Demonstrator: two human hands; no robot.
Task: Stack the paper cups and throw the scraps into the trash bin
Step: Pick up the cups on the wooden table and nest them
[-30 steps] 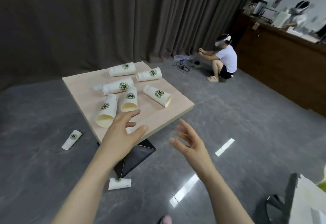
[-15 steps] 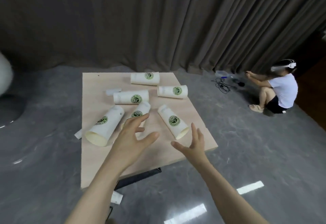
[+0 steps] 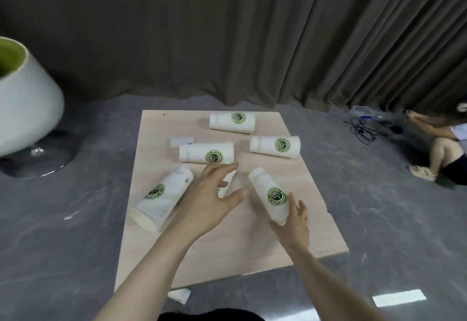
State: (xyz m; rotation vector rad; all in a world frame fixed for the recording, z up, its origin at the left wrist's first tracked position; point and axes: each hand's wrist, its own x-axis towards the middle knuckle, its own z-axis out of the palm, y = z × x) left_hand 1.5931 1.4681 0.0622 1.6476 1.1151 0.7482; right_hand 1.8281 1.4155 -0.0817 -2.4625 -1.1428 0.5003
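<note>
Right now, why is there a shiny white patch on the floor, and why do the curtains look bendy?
Head view: the patch is a light's glare on the glossy floor; the wide lens bends the curtains near the edges; the cups look slightly soft.

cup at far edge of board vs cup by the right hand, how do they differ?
The far cup lies crosswise near the board's back edge; the near-right cup lies diagonally, mouth toward the camera. The far cup is untouched; the right hand is at the near-right cup's mouth end. Both are white paper cups with green round logos, lying on their sides.
</note>
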